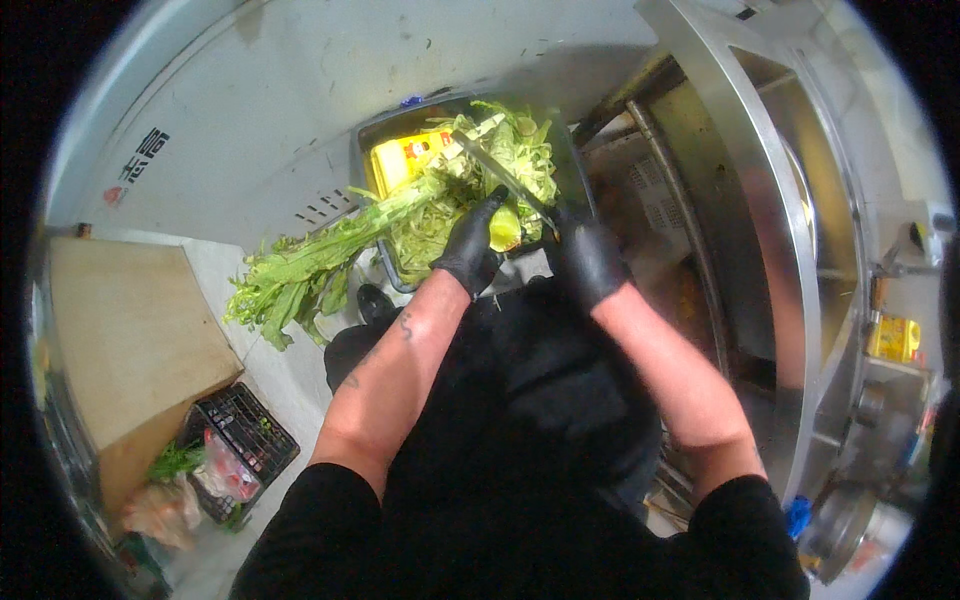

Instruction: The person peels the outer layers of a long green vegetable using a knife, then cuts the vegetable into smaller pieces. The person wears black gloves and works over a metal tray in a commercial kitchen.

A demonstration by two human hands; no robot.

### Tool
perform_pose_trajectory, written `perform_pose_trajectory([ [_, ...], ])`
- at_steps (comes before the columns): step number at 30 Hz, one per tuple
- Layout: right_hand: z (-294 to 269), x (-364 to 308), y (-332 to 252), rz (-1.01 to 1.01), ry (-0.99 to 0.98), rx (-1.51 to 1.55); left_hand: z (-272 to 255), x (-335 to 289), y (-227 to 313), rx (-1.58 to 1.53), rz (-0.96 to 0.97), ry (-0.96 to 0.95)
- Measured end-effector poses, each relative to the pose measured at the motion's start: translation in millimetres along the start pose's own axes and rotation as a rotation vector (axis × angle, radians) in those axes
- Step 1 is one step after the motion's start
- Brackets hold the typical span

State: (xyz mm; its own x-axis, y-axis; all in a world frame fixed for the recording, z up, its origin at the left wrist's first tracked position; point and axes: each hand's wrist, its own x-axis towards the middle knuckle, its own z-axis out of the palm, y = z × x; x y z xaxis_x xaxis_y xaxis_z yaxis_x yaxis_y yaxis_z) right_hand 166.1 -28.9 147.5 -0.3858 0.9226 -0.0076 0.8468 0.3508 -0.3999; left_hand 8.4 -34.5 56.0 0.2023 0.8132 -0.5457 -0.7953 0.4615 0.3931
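Observation:
Black gloves cover both my hands. My left hand (476, 238) is closed round a pale green, thick vegetable stem (505, 230), its cut end facing me. My right hand (588, 258) grips a knife (500, 172), whose long blade slants up and left above the stem. Under them stands a dark grey bin (573, 165) holding leaves and peelings (420, 240) and a yellow package (405, 158). Long leafy greens (300, 280) lie across the bin's left rim and hang outside. Whether they join the held stem, I cannot tell.
A large pale grey panel (300, 110) rises behind the bin. On the right stands a metal-framed table (795, 300) with a shelf. To the left are a cardboard box (135, 320) and a black crate (245, 435) with bags and greens near it. A dark shoe (374, 303) is beside the bin.

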Motion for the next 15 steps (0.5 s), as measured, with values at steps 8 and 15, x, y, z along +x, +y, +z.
perform_pose_trajectory([
  [8, -21.5, -62.6, -46.8, -0.174, 0.178, -0.012, -21.6, 28.7, -11.8, 0.776, 0.551, -0.159],
  [15, -6.6, -62.1, -46.2, -0.086, 0.137, 0.039, -33.6, 44.7, -26.4, 0.875, 0.736, -0.285],
])
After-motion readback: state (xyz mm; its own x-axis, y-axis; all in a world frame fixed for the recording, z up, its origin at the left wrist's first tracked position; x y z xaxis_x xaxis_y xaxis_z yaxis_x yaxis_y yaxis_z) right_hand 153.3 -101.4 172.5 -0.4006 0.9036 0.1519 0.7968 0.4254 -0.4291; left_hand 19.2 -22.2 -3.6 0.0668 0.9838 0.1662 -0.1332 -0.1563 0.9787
